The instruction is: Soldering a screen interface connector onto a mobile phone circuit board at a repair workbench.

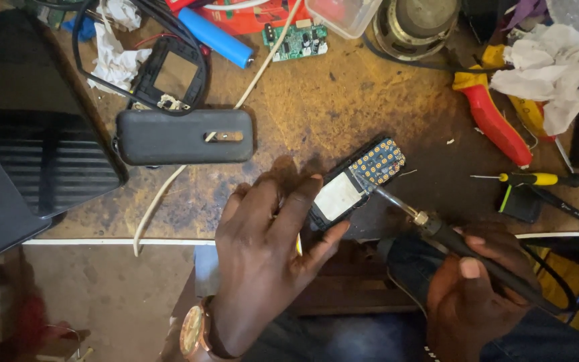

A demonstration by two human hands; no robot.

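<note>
Nearest the camera, the right hand point(467, 295) is clenched around the black handle of a soldering iron point(464, 245), whose metal tip points up and to the left and meets the opened phone board point(356, 181) at its middle. The left hand point(263, 255), with a wristwatch point(192, 332) on its wrist, grasps that phone board from the left: fingers curl along its near edge and the board juts out to the right beyond the fingertips, tilted, with the gold keypad contacts at its far right end. Both hands hover over the near edge of the worn brown workbench point(316, 107). Farther left lies a black phone cover point(183, 137), across a white cable point(169, 184). To the right rest a yellow-handled screwdriver point(534, 179) and red-handled pliers point(497, 124). Farthest back sit a blue battery cell point(216, 37) and a small green circuit board point(296, 41).
</note>
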